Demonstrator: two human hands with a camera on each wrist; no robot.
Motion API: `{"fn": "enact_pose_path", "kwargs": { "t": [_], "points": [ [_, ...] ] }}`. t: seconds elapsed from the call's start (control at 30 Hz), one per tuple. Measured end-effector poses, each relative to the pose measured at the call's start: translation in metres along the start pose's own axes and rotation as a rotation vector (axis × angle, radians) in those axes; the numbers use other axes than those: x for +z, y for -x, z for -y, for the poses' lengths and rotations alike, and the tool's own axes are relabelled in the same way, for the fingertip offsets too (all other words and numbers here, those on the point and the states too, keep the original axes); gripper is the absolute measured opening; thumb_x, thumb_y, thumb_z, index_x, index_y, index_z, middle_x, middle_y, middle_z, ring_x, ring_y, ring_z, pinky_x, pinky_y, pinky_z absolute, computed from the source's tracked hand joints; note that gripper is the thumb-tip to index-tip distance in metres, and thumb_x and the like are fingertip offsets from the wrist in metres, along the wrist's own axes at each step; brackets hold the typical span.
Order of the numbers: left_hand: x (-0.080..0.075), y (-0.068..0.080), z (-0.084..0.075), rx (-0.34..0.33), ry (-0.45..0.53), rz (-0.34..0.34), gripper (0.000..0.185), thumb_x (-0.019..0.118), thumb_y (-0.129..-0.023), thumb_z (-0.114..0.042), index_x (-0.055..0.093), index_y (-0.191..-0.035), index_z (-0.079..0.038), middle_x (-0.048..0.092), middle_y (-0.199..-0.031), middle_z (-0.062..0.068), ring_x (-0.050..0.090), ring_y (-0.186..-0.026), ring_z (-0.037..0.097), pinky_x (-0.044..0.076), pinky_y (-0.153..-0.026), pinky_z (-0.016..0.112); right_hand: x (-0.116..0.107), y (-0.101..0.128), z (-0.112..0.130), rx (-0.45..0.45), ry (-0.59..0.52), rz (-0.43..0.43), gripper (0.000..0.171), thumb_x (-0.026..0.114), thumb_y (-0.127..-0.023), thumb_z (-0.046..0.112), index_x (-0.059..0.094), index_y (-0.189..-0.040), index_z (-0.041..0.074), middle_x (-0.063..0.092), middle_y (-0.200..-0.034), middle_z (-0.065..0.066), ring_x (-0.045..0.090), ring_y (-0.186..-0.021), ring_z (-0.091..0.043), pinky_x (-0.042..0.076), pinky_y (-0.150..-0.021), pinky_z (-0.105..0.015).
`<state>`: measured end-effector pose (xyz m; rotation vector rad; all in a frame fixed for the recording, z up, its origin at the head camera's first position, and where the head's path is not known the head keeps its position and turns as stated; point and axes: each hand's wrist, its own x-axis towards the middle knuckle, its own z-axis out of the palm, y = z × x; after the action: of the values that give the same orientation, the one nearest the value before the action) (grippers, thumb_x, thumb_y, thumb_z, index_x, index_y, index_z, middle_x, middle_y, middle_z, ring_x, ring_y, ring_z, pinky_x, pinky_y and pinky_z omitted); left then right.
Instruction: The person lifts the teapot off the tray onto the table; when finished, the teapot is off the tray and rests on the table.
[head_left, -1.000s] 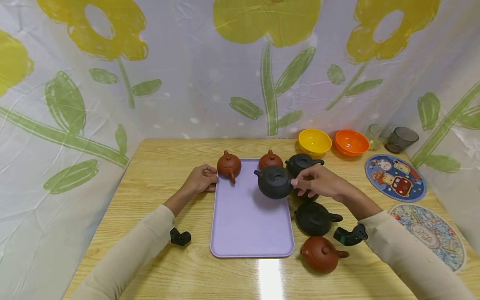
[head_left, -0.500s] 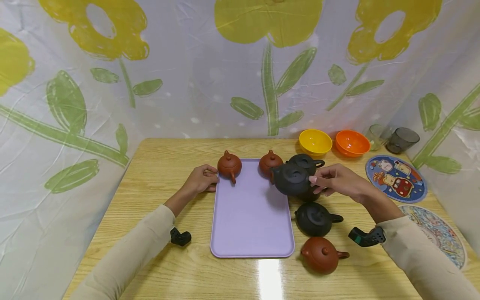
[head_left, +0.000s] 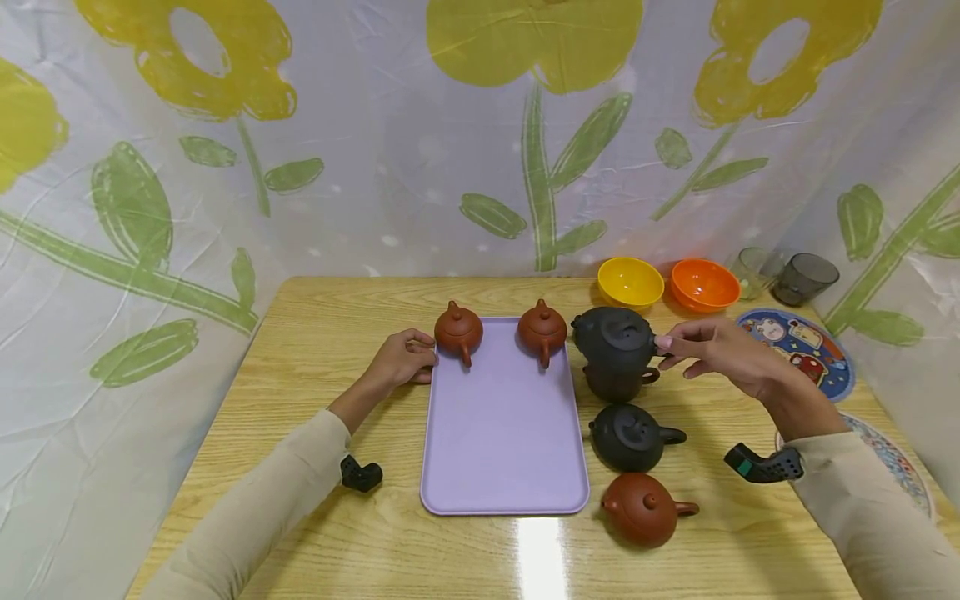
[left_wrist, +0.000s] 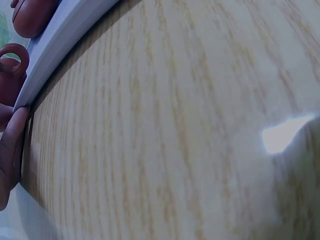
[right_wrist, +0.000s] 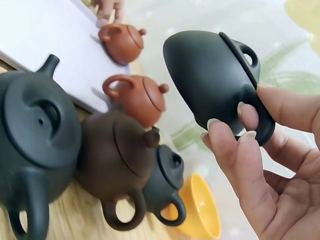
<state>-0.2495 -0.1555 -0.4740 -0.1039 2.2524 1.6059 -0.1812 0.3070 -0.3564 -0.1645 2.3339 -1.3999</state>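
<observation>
The right hand [head_left: 723, 354] pinches the handle of a black teapot [head_left: 613, 337] between thumb and fingertips [right_wrist: 227, 137], holding it in the air just above a dark brown teapot [head_left: 619, 382] off the tray's right edge. Gripped by the handle alone, the pot hangs tilted, as the right wrist view shows. At nine o'clock from it, the left hand [head_left: 403, 358] rests loosely curled against the far left corner of the purple tray [head_left: 501, 442], seemingly steadying it and holding nothing.

Two red-brown teapots [head_left: 458, 330] stand at the tray's far edge. At six o'clock from the held pot sit another black teapot [head_left: 632, 436] and a third red-brown one [head_left: 643, 508]. The right wrist view shows a further black pot behind the dark brown one, making seven teapots. At one o'clock are a yellow bowl [head_left: 630, 283], an orange bowl [head_left: 703, 285] and two glasses [head_left: 801, 278]; two round mats [head_left: 821, 362] lie at three o'clock.
</observation>
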Motion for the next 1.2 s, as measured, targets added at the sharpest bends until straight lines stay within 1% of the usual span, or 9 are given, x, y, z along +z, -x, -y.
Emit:
{"fn": "enact_pose_path", "kwargs": {
  "t": [0.13, 0.23, 0.37, 0.47, 0.6, 0.67, 0.73, 0.97, 1.2],
  "points": [
    [0.0, -0.002, 0.002, 0.005, -0.009, -0.004, 0.04, 0.066, -0.093, -0.004, 0.054, -0.13, 0.004, 0.065, -0.119, 0.024, 0.067, -0.081, 0.015, 0.063, -0.068, 0.029, -0.008, 0.0, -0.005, 0.018, -0.009, -0.015, 0.024, 0.058, -0.103, 0.028, 0.073, -0.101, 0.009, 0.068, -0.101, 0.004, 0.07, -0.095, -0.013, 0.06, -0.077, -0.031],
    [0.0, -0.003, 0.003, 0.009, -0.013, -0.009, 0.038, 0.065, -0.092, -0.003, 0.055, -0.128, 0.004, 0.066, -0.117, 0.023, 0.068, -0.081, 0.015, 0.063, -0.068, 0.028, -0.014, 0.0, -0.01, 0.028, -0.021, -0.023, 0.026, 0.056, -0.104, 0.028, 0.072, -0.105, 0.007, 0.068, -0.1, 0.007, 0.07, -0.095, -0.011, 0.06, -0.077, -0.031],
    [0.0, -0.003, 0.003, 0.009, -0.01, -0.012, 0.035, 0.064, -0.091, -0.002, 0.056, -0.124, 0.003, 0.067, -0.11, 0.018, 0.068, -0.077, 0.014, 0.063, -0.066, 0.027, -0.022, 0.001, -0.017, 0.041, -0.031, -0.037, 0.029, 0.056, -0.104, 0.029, 0.071, -0.111, 0.006, 0.07, -0.1, 0.01, 0.069, -0.095, -0.008, 0.059, -0.078, -0.028],
    [0.0, -0.002, 0.003, 0.005, -0.006, -0.012, 0.035, 0.064, -0.091, -0.003, 0.056, -0.124, 0.002, 0.067, -0.111, 0.018, 0.068, -0.076, 0.014, 0.063, -0.066, 0.027, -0.028, 0.0, -0.022, 0.058, -0.049, -0.054, 0.027, 0.056, -0.104, 0.032, 0.073, -0.109, 0.011, 0.071, -0.1, 0.011, 0.069, -0.095, -0.007, 0.059, -0.079, -0.026],
    [0.001, -0.002, 0.003, 0.002, -0.006, -0.013, 0.037, 0.065, -0.091, -0.003, 0.056, -0.126, 0.003, 0.066, -0.117, 0.022, 0.068, -0.077, 0.013, 0.063, -0.067, 0.027, -0.036, 0.0, -0.03, 0.072, -0.094, -0.077, 0.021, 0.056, -0.104, 0.03, 0.075, -0.105, 0.021, 0.072, -0.098, 0.012, 0.069, -0.093, -0.005, 0.059, -0.076, -0.024],
    [0.001, -0.002, 0.002, 0.002, -0.006, -0.017, 0.037, 0.065, -0.091, -0.003, 0.056, -0.126, 0.003, 0.066, -0.117, 0.022, 0.068, -0.076, 0.012, 0.063, -0.066, 0.026, -0.041, -0.001, -0.034, 0.081, -0.112, -0.081, 0.02, 0.055, -0.105, 0.029, 0.075, -0.102, 0.027, 0.072, -0.097, 0.013, 0.069, -0.092, -0.005, 0.058, -0.075, -0.024],
    [0.001, -0.002, 0.002, 0.005, -0.008, -0.018, 0.037, 0.065, -0.091, -0.002, 0.056, -0.126, 0.003, 0.066, -0.115, 0.022, 0.068, -0.076, 0.011, 0.063, -0.065, 0.026, -0.045, -0.003, -0.039, 0.092, -0.117, -0.081, 0.021, 0.054, -0.105, 0.028, 0.074, -0.1, 0.029, 0.072, -0.097, 0.013, 0.068, -0.092, -0.005, 0.058, -0.074, -0.023],
    [0.001, -0.002, 0.003, 0.001, -0.008, -0.019, 0.037, 0.065, -0.091, -0.002, 0.056, -0.126, 0.002, 0.066, -0.115, 0.021, 0.068, -0.075, 0.012, 0.063, -0.066, 0.026, -0.058, -0.009, -0.054, 0.131, -0.14, -0.081, 0.023, 0.051, -0.106, 0.031, 0.072, -0.098, 0.028, 0.069, -0.096, 0.012, 0.069, -0.091, -0.005, 0.057, -0.073, -0.023],
    [0.001, -0.002, 0.003, 0.002, -0.015, -0.015, 0.037, 0.066, -0.091, -0.003, 0.056, -0.127, 0.002, 0.066, -0.115, 0.021, 0.068, -0.075, 0.012, 0.063, -0.066, 0.027, -0.066, -0.011, -0.065, 0.125, -0.194, -0.072, 0.028, 0.051, -0.106, 0.03, 0.076, -0.096, 0.027, 0.071, -0.09, 0.01, 0.071, -0.087, -0.008, 0.059, -0.07, -0.023]
  ]
}}
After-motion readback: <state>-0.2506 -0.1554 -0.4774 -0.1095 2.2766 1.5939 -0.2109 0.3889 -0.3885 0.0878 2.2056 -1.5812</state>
